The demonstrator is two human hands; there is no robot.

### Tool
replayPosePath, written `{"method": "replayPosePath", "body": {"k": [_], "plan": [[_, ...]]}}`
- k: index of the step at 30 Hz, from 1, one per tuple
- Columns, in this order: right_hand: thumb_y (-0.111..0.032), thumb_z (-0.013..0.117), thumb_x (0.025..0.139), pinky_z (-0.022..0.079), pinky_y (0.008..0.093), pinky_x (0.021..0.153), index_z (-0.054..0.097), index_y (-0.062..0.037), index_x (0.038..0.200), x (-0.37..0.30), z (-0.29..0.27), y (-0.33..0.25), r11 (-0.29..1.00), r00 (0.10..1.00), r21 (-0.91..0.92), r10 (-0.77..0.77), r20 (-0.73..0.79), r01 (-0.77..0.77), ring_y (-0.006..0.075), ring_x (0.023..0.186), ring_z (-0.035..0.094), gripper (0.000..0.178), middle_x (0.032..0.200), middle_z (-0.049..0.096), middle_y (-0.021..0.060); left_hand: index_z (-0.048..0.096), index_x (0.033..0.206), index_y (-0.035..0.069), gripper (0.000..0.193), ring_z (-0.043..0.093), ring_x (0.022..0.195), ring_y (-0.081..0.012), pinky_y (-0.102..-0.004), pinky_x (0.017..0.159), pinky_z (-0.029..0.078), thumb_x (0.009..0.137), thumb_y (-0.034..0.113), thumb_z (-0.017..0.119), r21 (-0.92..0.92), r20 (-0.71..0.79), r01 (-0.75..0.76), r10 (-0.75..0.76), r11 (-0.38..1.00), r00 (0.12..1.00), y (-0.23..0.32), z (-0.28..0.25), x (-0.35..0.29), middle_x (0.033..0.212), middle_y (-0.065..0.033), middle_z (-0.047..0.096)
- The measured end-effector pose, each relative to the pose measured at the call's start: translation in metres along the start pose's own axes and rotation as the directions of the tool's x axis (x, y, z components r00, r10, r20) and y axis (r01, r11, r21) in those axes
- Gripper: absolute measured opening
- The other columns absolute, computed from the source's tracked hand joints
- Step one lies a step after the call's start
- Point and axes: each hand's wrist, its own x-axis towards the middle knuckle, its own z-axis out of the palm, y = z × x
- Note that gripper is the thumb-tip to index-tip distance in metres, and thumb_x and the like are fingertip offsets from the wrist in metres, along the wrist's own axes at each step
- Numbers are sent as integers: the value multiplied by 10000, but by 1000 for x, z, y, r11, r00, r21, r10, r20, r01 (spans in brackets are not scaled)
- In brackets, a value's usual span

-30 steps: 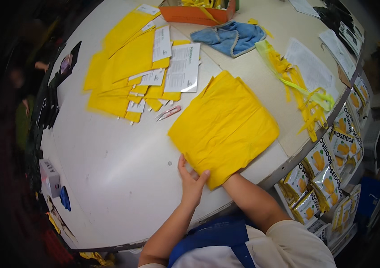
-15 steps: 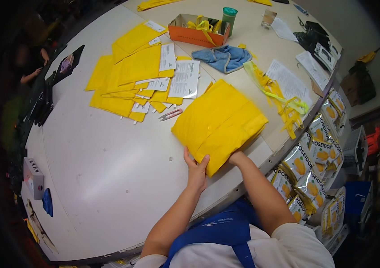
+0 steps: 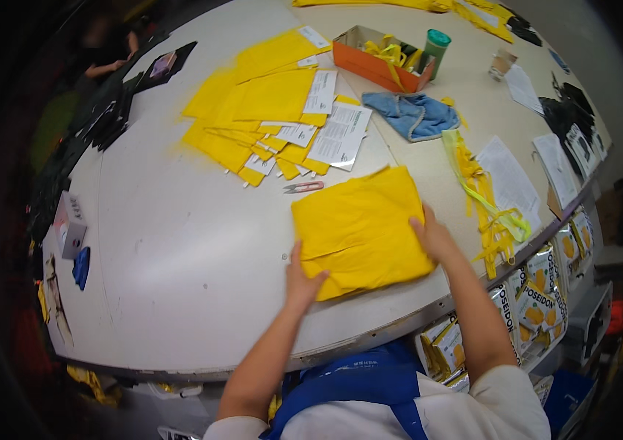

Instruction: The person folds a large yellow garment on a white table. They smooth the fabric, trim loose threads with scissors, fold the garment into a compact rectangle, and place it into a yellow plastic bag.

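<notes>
A folded yellow cloth bundle (image 3: 359,233) lies near the front edge of the table, its top layer creased. My left hand (image 3: 303,282) grips its near left corner, thumb on top and the fingers along the left side. On the opposite side my right hand (image 3: 432,236) holds the right edge, with some fingers hidden from view. Just beyond the bundle's far left corner are small thread snips (image 3: 303,188) with reddish handles. Past them spreads a pile of flat yellow folded pieces (image 3: 271,95), several with white printed cards (image 3: 342,136).
An orange-sided box (image 3: 370,64) of yellow strips stands at the back beside a green cup (image 3: 437,51). A blue rag (image 3: 410,116), loose yellow strips (image 3: 484,192) and papers (image 3: 508,176) lie to the right. Packaged goods (image 3: 539,304) fill bins below the table edge. Another person sits far left.
The yellow bundle has turned to lie squarer in front of me. My right hand has come from under its near edge to its right side. The view has shifted.
</notes>
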Motion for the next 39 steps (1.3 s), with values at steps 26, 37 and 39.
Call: {"method": "replayPosePath", "body": {"k": [26,37,39], "plan": [[-166,789,700,443,316,960,445,-14,1335,51,30,-71,958,360,128,-27,932,-258,243,1075,586,738,1220,590,131,341,1343,136,525,496,1191,-263,-497,893,481,890,51,593,-880,375,466,-471,91,798,-5,46,-117,1302,-61,488],[-148,667,701,480,448,766,416,31,1261,-66,66,-67,567,702,-414,-560,439,712,396,898,588,639,1005,603,223,525,1177,52,385,655,797,-180,-295,547,518,834,124,683,-824,291,526,-638,212,713,-8,82,-113,1013,-72,645],[-309,764,644,426,475,856,364,88,1285,-101,61,-57,427,537,-344,-762,361,837,416,996,529,853,1156,524,271,526,1181,60,347,634,735,-160,-282,521,492,875,181,635,-863,297,485,-636,140,712,7,72,-112,972,-64,640]]}}
